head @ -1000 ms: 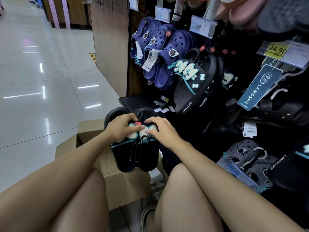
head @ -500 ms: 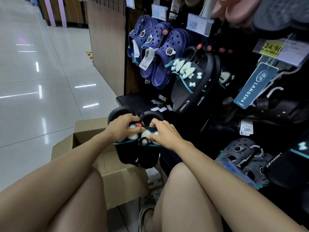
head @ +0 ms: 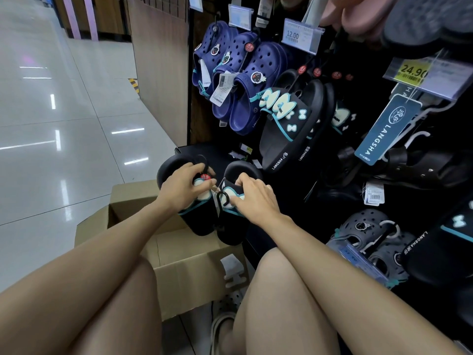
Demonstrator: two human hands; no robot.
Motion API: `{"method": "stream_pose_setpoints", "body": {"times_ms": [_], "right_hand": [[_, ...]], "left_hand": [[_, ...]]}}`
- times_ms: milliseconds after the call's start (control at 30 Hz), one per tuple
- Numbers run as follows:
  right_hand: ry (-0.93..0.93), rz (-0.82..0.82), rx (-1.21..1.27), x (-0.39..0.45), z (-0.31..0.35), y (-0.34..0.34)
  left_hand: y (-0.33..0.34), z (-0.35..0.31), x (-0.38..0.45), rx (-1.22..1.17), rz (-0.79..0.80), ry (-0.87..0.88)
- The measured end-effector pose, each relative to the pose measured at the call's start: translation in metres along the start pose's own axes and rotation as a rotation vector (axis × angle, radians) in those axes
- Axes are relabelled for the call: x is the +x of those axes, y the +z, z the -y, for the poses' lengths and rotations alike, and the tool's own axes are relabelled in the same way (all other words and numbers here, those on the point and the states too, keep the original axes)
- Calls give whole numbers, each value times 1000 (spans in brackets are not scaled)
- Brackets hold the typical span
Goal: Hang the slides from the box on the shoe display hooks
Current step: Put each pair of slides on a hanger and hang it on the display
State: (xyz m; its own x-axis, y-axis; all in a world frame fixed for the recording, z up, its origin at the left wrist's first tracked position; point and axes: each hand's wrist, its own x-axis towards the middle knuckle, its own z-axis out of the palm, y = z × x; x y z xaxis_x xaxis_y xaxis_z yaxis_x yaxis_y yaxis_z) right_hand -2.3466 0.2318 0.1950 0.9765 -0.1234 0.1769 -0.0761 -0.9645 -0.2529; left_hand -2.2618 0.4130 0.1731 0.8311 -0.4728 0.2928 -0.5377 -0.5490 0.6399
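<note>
Glossy pale tiled floor reflecting ceiling light streaks, tan wood-grain partition panel at aisle end, yellow-black hazard strip at its base, pink uprights against brown wall beyond, dark display backing to the right.

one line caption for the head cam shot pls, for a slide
Both hands, left hand and right hand, grip a pair of black slides above the cardboard box.

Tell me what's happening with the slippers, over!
Left hand and right hand each grip one black slide of the pair, above the cardboard box. Not hung yet. Same slides already hang on the rack ahead.
</note>
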Motion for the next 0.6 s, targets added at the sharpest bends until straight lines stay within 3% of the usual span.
{"method": "stream_pose_setpoints", "body": {"times_ms": [233, 600], "right_hand": [[55, -15, 24, 1, -2, -2], [51, -122, 109, -1, 5, -7]], "left_hand": [[-3, 6, -2, 101, -8, -75], [6, 6, -1, 332, 174, 29]]}}
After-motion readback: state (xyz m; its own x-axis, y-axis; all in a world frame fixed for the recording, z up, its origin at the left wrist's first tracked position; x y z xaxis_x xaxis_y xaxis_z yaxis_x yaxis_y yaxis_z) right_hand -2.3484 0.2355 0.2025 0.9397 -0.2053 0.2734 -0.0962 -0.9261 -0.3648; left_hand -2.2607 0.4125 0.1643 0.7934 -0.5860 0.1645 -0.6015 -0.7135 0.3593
